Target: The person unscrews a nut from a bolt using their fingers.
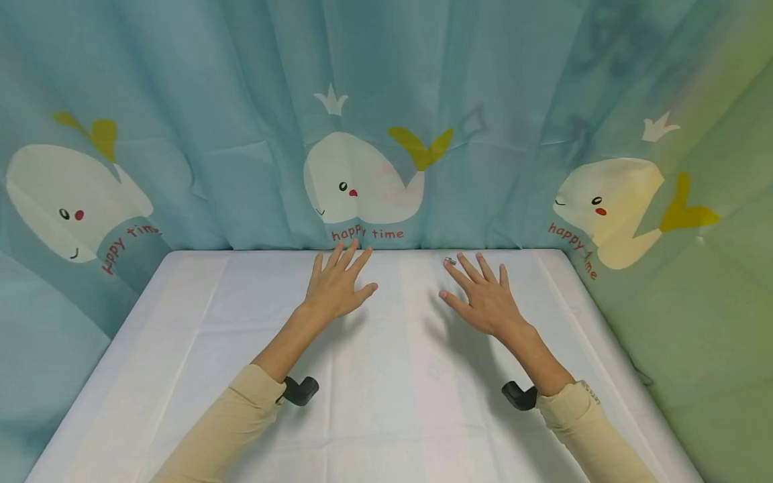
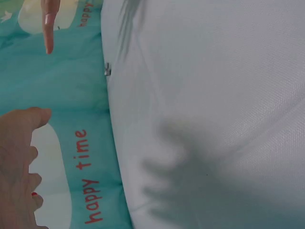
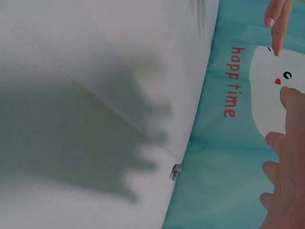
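My left hand point(image 1: 335, 288) is held above the white-covered table point(image 1: 386, 402), palm down, with its fingers spread and nothing in them. Level with it on the other side, my right hand point(image 1: 486, 298) hovers with fingers apart, also holding nothing. Both cast shadows on the cloth. By the table's far edge lies a small grey, metallic-looking piece point(image 1: 449, 261), just beyond the right index fingertip in the head view. The right wrist view shows this piece point(image 3: 176, 171) with two short prongs; its exact kind is too small to tell. In the left wrist view the left thumb point(image 2: 40, 116) stands out.
A blue-green curtain point(image 1: 253, 168) printed with white whales hangs behind the table and along both sides. Black curved mounts point(image 1: 302, 390) stick out at both wrists, beside the beige sleeves point(image 1: 223, 422). Faint creases run across the cloth.
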Action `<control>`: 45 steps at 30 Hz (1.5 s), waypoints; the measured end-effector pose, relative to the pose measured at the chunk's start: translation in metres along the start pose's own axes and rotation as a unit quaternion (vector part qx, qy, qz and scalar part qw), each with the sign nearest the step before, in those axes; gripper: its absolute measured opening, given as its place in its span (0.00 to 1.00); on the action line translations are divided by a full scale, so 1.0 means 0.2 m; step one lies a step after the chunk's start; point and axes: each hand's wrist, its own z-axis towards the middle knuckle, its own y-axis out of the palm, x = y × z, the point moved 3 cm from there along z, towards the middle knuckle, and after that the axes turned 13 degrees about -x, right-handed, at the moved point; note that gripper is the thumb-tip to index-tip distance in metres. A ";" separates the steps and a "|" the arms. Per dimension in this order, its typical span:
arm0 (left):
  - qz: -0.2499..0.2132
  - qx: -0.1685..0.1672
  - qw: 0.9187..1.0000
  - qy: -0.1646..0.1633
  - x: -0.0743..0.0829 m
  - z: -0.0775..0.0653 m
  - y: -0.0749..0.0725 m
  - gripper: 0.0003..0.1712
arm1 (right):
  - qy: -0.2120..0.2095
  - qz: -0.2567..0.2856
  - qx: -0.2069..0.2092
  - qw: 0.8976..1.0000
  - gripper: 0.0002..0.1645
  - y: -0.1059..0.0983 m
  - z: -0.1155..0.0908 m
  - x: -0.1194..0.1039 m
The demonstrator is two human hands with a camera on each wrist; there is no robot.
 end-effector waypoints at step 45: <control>-0.347 -0.043 0.925 0.145 0.35 0.64 0.21 0.22 | 0.057 0.314 0.049 0.946 0.22 0.12 0.32 0.35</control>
